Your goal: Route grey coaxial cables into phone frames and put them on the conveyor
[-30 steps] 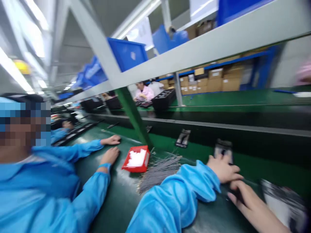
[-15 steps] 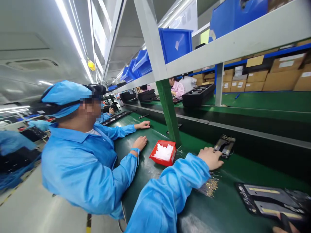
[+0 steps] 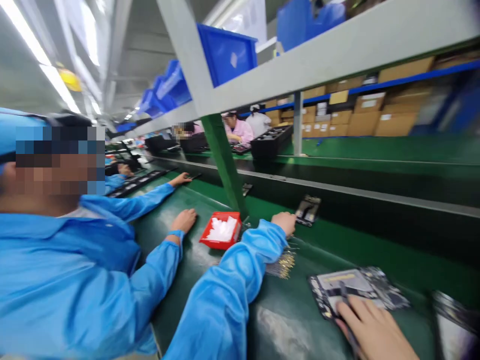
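Now we are pressing our right hand (image 3: 369,327) flat on the thin, rigid panel (image 3: 356,292), best gripped by its edges, while our left hand (image 3: 284,222) is curling loosely beside the small dark part (image 3: 308,210).

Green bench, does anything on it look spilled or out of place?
Yes: small gold pins lie loose on the bench beside the left sleeve, outside the red tray. They look scattered, not contained.

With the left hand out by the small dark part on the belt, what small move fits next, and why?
Probably a short slide forward to pinch it: the left hand rests just beside the small dark part, fingers seemingly short of gripping it, while the right hand already presses on the flat board.
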